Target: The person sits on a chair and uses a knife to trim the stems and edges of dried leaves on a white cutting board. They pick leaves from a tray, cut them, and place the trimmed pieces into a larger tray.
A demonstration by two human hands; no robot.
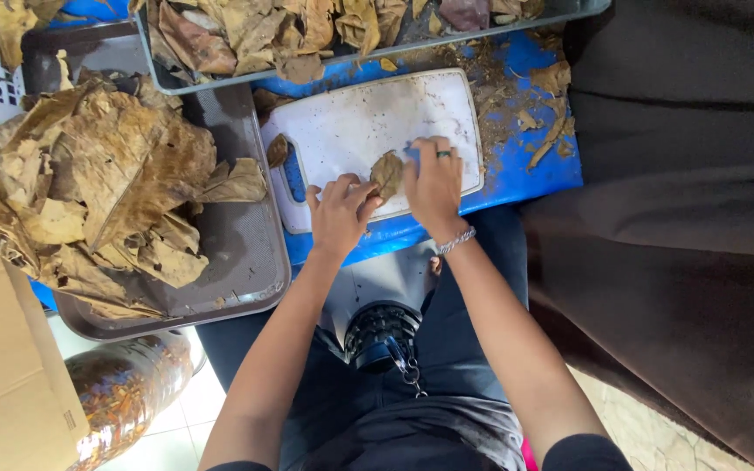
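Head view: both hands press on one small dry brown leaf [387,173] lying on a white cutting board [368,122]. Left hand [339,214] has its fingers curled together at the leaf's near left edge. Right hand [435,185], with a ring and a bracelet, lies flat, fingers together, on the leaf's right side. A grey tray [246,253] at the left holds a big pile of dry leaves [98,183]. Another tray of leaves [263,35] sits at the far side.

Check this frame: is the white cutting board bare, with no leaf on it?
No. A dry brown leaf lies on the white cutting board, held between the left hand and the right hand.
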